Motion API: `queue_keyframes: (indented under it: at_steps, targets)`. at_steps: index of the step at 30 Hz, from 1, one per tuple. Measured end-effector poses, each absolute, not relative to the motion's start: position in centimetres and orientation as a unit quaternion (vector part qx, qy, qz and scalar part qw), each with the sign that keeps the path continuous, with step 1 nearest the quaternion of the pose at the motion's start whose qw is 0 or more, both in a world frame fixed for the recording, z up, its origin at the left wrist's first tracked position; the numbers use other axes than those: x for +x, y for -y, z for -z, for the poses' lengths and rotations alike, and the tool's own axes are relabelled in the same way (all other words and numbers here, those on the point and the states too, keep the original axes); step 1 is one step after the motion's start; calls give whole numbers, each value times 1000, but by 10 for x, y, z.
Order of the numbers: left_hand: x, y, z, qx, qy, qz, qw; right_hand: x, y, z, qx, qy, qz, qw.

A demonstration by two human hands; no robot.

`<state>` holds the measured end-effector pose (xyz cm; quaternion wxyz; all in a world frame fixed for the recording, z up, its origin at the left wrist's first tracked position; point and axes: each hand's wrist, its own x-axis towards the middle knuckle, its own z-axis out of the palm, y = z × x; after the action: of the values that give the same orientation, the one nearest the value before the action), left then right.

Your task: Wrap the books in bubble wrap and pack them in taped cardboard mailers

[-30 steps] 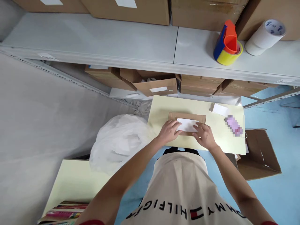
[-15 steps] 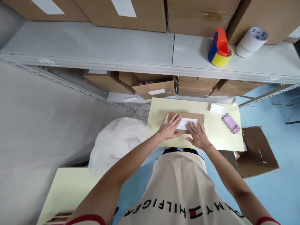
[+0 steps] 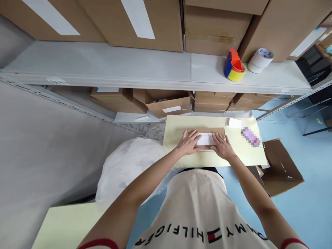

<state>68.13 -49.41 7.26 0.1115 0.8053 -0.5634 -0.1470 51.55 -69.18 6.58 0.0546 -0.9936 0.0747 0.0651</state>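
Note:
A flat brown cardboard parcel (image 3: 207, 131) with a white label (image 3: 205, 139) lies on a pale yellow table (image 3: 176, 129). My left hand (image 3: 188, 143) rests flat on the parcel's left part, fingers spread, touching the label's left edge. On the right part lies my right hand (image 3: 223, 146), also flat with fingers stretched out at the label's right edge. Neither hand grips anything.
A white slip (image 3: 235, 123) and a pink blurred item (image 3: 250, 137) lie on the table's right. A grey shelf (image 3: 129, 69) carries big boxes, a tape dispenser (image 3: 234, 65) and a white roll (image 3: 260, 55). White plastic bag (image 3: 129, 166) at left, open carton (image 3: 281, 166) on blue floor.
The view has tilted upward, showing more shelf. My hands stay on the parcel; both have shifted slightly and now lie flatter at the label's two ends.

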Motion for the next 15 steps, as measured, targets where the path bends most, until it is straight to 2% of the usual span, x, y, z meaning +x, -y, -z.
queue_keyframes:
  at_steps: [3, 8, 15]
  targets:
    - [683, 497, -74, 834, 518, 132, 137, 524, 687, -64, -987, -123, -72, 77]
    - [684, 488, -75, 883, 411, 158, 162, 506, 690, -55, -962, -248, -12, 116]
    - [670, 494, -57, 904, 165, 265, 294, 511, 690, -42, -855, -410, 25, 316]
